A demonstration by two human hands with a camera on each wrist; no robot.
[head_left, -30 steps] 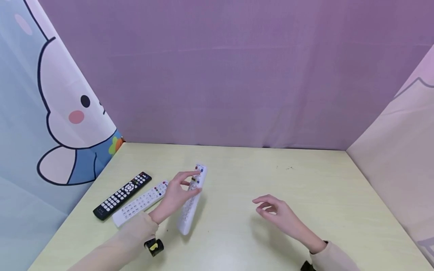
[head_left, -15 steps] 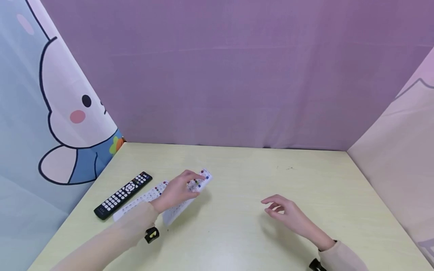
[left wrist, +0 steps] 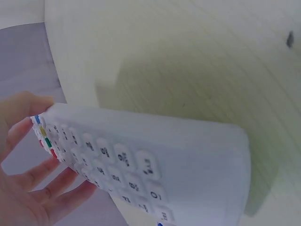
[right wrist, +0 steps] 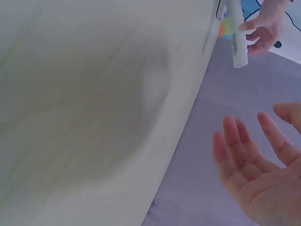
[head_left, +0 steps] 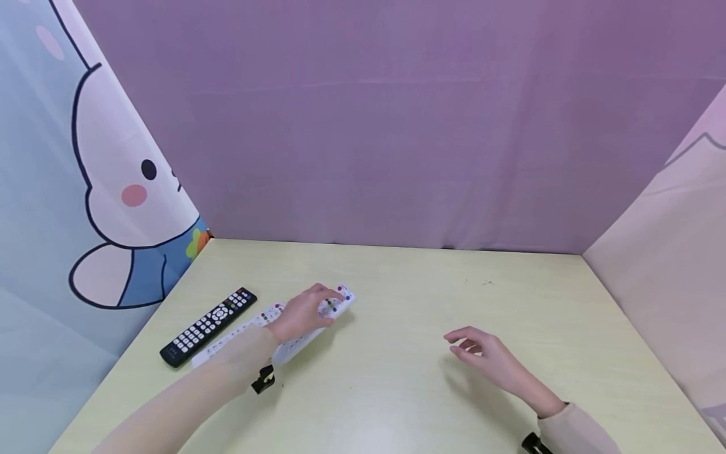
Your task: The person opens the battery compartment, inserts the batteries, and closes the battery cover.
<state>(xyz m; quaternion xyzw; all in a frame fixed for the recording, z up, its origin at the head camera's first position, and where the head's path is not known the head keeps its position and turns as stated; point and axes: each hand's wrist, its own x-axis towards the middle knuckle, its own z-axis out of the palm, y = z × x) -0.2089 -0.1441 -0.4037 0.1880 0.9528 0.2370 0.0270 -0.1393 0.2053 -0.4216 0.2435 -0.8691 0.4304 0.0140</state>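
My left hand (head_left: 300,315) pinches a white remote control (head_left: 296,346) by its edges, thumb on one side and fingers on the other. In the left wrist view this remote (left wrist: 197,155) stretches away from the hand, buttons showing, above its shadow on the table. A second white remote (head_left: 263,316) lies just left of it, partly hidden behind the left hand and sleeve. Farther left a black remote (head_left: 208,326) lies slanted on the table. My right hand (head_left: 488,356) hovers over the table at the right, fingers loosely bent, holding nothing.
The pale wooden table (head_left: 408,302) meets a purple cloth backdrop (head_left: 397,139) at its far edge. A cloth with a cartoon figure (head_left: 130,151) hangs at the left, and a pale cloth (head_left: 675,265) at the right.
The left hand has turned the held white remote from near upright to a slant, close beside the other white remote, and lowered it slightly. The right hand has drifted right.
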